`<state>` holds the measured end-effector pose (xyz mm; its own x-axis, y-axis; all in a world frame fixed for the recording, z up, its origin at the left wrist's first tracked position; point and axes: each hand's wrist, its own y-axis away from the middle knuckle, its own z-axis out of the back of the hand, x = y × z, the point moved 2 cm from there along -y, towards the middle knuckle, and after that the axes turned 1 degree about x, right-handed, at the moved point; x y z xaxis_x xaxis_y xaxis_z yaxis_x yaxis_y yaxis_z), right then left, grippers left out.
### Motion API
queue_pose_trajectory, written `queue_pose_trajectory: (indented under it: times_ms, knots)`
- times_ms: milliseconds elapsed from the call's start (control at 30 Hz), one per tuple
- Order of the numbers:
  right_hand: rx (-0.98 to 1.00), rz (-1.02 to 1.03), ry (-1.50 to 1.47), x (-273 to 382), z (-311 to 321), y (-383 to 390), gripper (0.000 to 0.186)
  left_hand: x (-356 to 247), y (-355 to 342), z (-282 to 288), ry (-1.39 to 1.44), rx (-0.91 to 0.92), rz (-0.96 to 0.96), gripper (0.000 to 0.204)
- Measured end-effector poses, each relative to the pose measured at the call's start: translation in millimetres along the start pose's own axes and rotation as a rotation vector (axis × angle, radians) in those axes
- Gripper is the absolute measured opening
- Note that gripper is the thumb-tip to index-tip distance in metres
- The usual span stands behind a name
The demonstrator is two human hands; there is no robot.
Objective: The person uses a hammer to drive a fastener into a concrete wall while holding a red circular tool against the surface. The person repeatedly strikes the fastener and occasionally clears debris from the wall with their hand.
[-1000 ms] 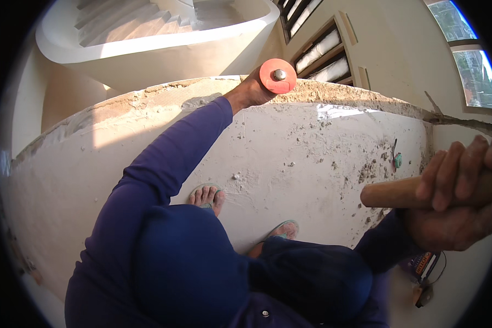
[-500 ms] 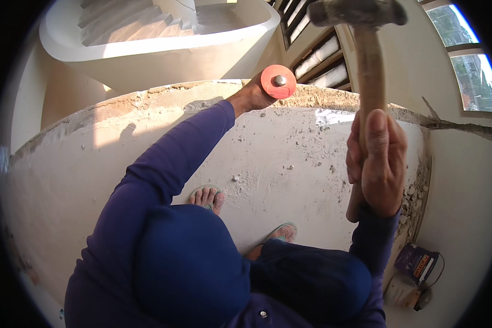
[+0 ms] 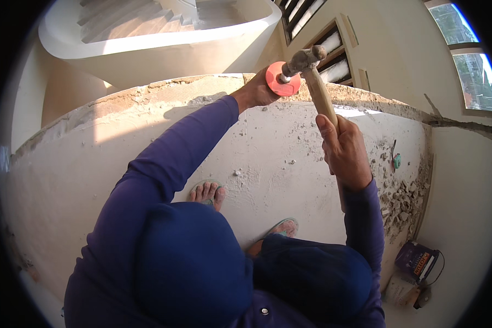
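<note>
My left hand [image 3: 254, 90] is wrapped round a chisel with a round red hand guard [image 3: 291, 87], held at the rough far edge of the floor. Its metal end pokes up through the guard; the guard and my hand hide the shaft and tip. In my right hand [image 3: 348, 154] is a ball-peen hammer [image 3: 319, 92], gripped by its wooden handle. The hammer's head is down at the chisel's metal end and appears to touch it.
The curved, chipped floor edge [image 3: 142, 94] runs across the far side, with a white curved stair wall [image 3: 164, 57] beyond. Rubble [image 3: 401, 205] lies along the right wall, near a small green object [image 3: 397, 160]. A dark bucket [image 3: 412, 261] stands at the lower right.
The hammer has come down and to the left, from raised high to the chisel's end. My left hand and the chisel have shifted slightly right.
</note>
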<state>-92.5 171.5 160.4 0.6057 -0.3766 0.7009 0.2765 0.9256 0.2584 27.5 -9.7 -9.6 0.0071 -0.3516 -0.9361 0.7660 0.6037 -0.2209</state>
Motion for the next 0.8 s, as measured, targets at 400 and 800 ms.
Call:
queue_pose_trajectory:
  times_ms: [400,800]
  knots:
    - [-0.486,0.647,-0.553,48.0,24.8,16.4,0.044,-11.6,2.7,21.5,0.167,-0.052,0.214,0.028]
    - [0.128,-0.178,-0.517,-84.6,-51.5,31.7,0.038,30.1,25.7,41.2,0.292,-0.066,0.300,0.017]
